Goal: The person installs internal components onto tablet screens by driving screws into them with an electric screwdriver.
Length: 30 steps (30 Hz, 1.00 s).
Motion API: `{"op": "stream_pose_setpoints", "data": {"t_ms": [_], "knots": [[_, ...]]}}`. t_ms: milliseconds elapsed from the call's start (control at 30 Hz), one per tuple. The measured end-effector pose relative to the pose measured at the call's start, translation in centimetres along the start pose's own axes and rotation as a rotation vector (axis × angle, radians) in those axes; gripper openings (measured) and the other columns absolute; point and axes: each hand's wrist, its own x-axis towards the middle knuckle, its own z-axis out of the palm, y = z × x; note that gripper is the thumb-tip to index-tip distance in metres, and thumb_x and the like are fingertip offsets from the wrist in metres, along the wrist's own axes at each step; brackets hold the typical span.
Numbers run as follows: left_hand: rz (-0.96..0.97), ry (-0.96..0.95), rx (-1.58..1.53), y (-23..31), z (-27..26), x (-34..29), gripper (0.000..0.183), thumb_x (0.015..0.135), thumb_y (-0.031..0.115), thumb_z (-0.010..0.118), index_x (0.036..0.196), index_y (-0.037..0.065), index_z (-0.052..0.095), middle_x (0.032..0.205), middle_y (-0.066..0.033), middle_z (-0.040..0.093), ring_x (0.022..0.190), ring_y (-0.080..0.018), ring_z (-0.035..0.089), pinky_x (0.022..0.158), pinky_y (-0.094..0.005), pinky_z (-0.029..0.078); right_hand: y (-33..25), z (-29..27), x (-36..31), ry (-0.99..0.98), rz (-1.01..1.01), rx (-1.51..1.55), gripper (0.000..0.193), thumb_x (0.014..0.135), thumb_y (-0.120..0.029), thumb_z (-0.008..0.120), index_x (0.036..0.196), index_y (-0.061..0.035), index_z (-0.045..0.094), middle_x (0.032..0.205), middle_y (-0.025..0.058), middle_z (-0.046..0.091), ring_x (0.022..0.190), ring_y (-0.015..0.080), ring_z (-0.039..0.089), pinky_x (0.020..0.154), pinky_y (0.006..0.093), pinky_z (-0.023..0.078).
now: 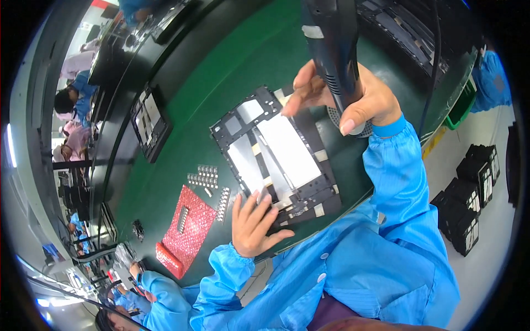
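Observation:
A flat tablet-like device (290, 151) with its inside bare lies in a black tray (327, 190) in front of me. White and silvery panels, a dark flat cable strip and small light tabs show on it. My left hand (253, 225) rests at its near left corner, fingers spread and fingertips touching the edge. Above the far right side, my right hand (367, 99) is wrapped round a black powered hand tool (334, 49) with slotted vents, its exact kind unclear. The thumb is on the near side and other fingers stick out to the left. The tool's working end is hidden.
Pink bubble wrap (190, 231) lies left on the green table (182, 143), beside strips of small metal parts (204, 176). Another device in a black tray (148, 124) is farther left. Black trays (469, 198) are stacked on the floor at right. A co-worker's blue sleeve (168, 300) is at lower left.

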Motion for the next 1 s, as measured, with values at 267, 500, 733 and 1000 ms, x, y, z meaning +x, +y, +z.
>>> {"op": "stream_pose_setpoints", "data": {"t_ms": [267,500,733,1000], "knots": [[-0.84,0.267,-0.372,-7.5,-0.7,5.6,0.048,0.075,0.009,0.073,0.115,-0.01,0.053,0.101,-0.0193,0.064,0.079,-0.0195,0.065,0.067,-0.0291,0.053,1.7,0.7,0.3,0.184,0.066,-0.179,0.068,0.056,-0.015,0.079,0.118,-0.0001,0.054,0.119,0.0185,0.055,0.117,0.0284,0.048,0.104,0.0387,0.029],[-0.861,0.155,-0.83,-9.2,-0.7,8.6,0.064,0.076,0.003,0.073,0.127,-0.014,0.039,0.085,-0.0057,0.058,0.071,-0.0097,0.061,0.055,-0.0205,0.051,2.0,0.7,0.8,0.214,0.162,-0.133,0.068,0.055,-0.015,0.077,0.118,0.0004,0.054,0.118,0.0178,0.055,0.113,0.0273,0.05,0.099,0.036,0.033],[-0.581,0.09,-0.066,-6.0,-1.5,7.9,0.043,0.072,0.009,0.074,0.11,-0.006,0.059,0.091,-0.0123,0.061,0.07,-0.0184,0.063,0.057,-0.0283,0.05,2.2,-0.1,0.4,0.209,0.125,-0.214,0.069,0.057,-0.015,0.078,0.119,0.0001,0.052,0.119,0.0172,0.054,0.114,0.0274,0.05,0.097,0.0363,0.035],[0.01,-0.068,-0.143,0.0,0.1,2.5,0.071,0.059,0.045,0.08,0.114,0.006,0.059,0.127,-0.014,0.052,0.123,-0.0381,0.043,0.1,-0.0592,0.026,0.6,1.2,0.3,0.475,-0.295,-0.221,0.054,0.07,-0.004,0.075,0.119,-0.0017,0.053,0.102,0.0111,0.062,0.083,0.0197,0.064,0.074,0.0252,0.048]]}}
